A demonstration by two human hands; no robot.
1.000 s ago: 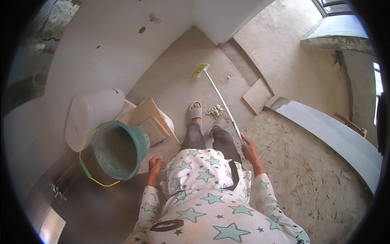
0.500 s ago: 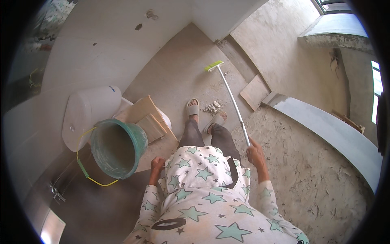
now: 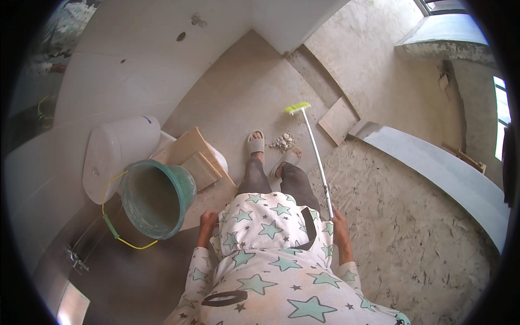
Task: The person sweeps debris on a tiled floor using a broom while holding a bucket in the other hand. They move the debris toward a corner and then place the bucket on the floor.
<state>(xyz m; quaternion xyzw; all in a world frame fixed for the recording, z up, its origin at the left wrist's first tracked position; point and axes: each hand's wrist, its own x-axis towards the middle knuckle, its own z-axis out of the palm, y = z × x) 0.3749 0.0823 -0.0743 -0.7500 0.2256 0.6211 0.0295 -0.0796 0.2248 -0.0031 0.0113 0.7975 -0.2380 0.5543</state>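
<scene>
My right hand (image 3: 340,227) is closed around the lower end of the white handle of a broom (image 3: 316,154), beside my right hip. The broom's head, with yellow-green bristles (image 3: 298,107), is on the floor ahead, beyond my feet and to their right. A small pile of pale rubble (image 3: 282,142) lies between my sandalled feet, close to the right one. My left hand (image 3: 208,221) hangs in a loose fist beside my star-patterned apron (image 3: 265,222); nothing shows in it.
Left of me a green bucket (image 3: 184,189) with a yellow handle stands by a white toilet tank (image 3: 116,146) and wooden boards (image 3: 203,170). A loose tile (image 3: 339,120) lies by a low step. Rough mortar (image 3: 401,216) and a pale curved ledge (image 3: 428,168) are at right.
The broom head has swept right and nearer to me, coming past the rubble pile's far side. My right hand has drawn back a little toward my body. The left hand stays put.
</scene>
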